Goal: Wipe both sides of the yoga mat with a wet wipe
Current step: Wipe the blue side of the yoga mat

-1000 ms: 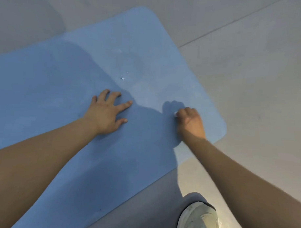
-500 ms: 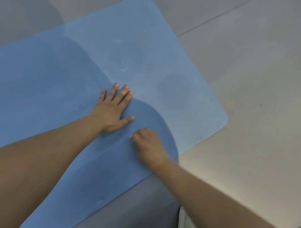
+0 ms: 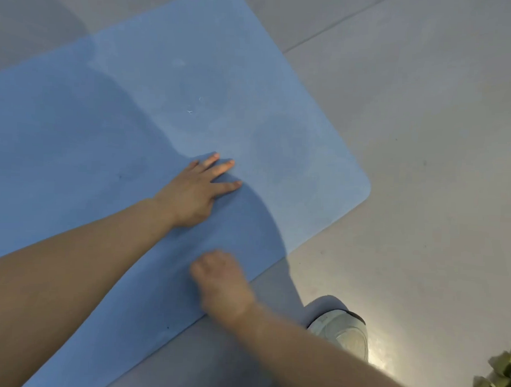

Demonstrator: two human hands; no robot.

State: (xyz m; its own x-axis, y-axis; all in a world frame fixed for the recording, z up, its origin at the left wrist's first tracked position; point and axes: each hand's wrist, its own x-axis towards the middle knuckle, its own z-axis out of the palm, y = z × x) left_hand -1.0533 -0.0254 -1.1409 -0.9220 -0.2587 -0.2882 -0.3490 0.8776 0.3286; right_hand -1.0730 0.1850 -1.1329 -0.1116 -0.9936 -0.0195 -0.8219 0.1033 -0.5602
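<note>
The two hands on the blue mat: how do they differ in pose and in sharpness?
The left hand lies flat with its fingers straight and spread; the right hand is curled into a fist. The left hand looks sharp, the right hand is blurred. The left hand is farther from the camera, the right hand sits near the mat's closer edge. Both rest on the mat.

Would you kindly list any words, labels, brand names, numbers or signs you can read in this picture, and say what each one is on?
None: no readable text shows anywhere.
The blue yoga mat bears only a few pale specks, no print or logo.
The white shoe shows no readable brand mark.
The grey floor carries no sign or number.
</note>
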